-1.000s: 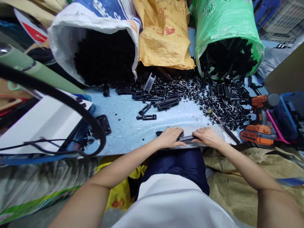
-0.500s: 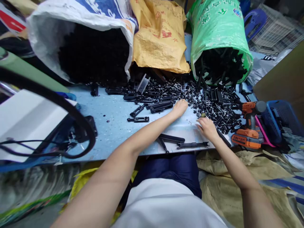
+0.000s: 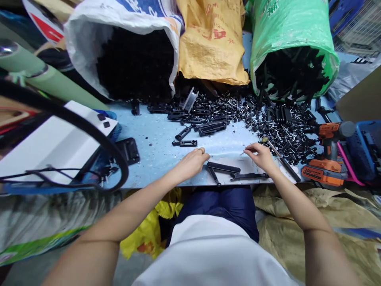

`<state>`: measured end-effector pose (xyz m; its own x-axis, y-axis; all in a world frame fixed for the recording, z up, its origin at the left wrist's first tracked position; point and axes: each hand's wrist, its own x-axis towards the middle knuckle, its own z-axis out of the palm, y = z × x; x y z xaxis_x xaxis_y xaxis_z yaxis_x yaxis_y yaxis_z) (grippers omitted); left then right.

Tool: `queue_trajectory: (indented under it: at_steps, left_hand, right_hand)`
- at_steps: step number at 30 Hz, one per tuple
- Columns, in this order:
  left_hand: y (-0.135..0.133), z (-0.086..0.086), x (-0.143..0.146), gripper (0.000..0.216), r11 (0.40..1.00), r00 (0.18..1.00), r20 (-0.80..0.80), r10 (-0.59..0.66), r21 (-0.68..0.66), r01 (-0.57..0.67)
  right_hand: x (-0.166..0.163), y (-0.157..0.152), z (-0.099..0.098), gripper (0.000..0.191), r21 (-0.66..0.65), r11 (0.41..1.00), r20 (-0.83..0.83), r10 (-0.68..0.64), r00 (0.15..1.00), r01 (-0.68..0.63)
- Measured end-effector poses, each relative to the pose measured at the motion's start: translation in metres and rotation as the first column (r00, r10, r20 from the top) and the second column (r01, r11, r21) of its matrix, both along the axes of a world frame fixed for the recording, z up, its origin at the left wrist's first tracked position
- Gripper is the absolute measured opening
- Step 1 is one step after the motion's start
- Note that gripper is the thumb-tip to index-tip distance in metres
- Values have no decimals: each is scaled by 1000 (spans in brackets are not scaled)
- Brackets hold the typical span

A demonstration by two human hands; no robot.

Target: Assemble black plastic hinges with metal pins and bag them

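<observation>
My right hand (image 3: 260,157) is closed in a pinch on a small screw (image 3: 242,153), thin and silvery, just above the table. My left hand (image 3: 195,162) hovers over the near part of the table with fingers pressed together; whatever they hold, if anything, is hidden. Between the hands lie a jointed black plastic arm (image 3: 223,168), folded in a V, and a black bar with forked ends (image 3: 250,176). Beyond my left hand is a short black slotted link (image 3: 188,143). A tool with a brassy round head and black handle (image 3: 289,168) rests beside my right wrist.
A heap of screws and small black parts (image 3: 285,135) spreads along the back right. Behind stand a white sack (image 3: 80,51), a yellow sack (image 3: 211,51) and a green sack (image 3: 293,31). An orange cordless drill (image 3: 329,153) stands right; a black hose (image 3: 114,151) curves at left.
My left hand has drawn back from the heap towards me and to the left. My right hand has closed into a pinch, with a small screw now showing. The view has shifted.
</observation>
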<state>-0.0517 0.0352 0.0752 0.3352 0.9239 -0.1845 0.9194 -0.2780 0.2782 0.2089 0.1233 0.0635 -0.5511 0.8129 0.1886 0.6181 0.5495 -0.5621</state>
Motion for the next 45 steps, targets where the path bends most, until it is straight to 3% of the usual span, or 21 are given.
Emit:
queue_trajectory:
  at_steps: [6, 12, 18, 22, 24, 29, 40, 43, 45]
  left_hand:
    - [-5, 4, 0, 33, 995, 1000, 31, 1, 100, -5]
    - [-14, 5, 12, 31, 997, 998, -60, -10, 71, 15]
    - [-12, 9, 23, 23, 976, 972, -156, -174, 103, 191]
    - [-14, -8, 17, 21, 965, 994, -73, -76, 247, 92]
    - [-18, -23, 13, 23, 927, 999, 16, -50, 374, 40]
    - [-24, -49, 3, 34, 794, 954, 118, -276, 587, 157]
    - [-22, -68, -7, 34, 814, 956, 95, -277, 552, 180]
    - [-27, -64, 2, 33, 857, 985, 22, -170, 497, 136]
    - [-28, -59, 15, 34, 874, 984, -16, -178, 456, 166]
  right_hand:
    - [1, -40, 17, 30, -40, 999, -68, 5, 998, -8]
    - [-1, -49, 10, 29, 35, 995, -59, 92, 994, -90]
    - [-2, -54, 6, 25, 117, 973, 62, 194, 979, -200]
    - [-2, -59, 3, 26, 134, 970, 170, 178, 969, -202]
    - [-4, -61, 1, 28, 133, 962, 222, 204, 953, -237]
    - [-5, -65, -7, 28, 127, 943, 299, 260, 918, -308]
    - [18, -76, -38, 34, 232, 935, 80, 256, 963, -268]
    - [23, -69, -44, 37, 237, 920, 91, 298, 950, -312]
    - [26, -65, -44, 38, 229, 906, 167, 324, 931, -356]
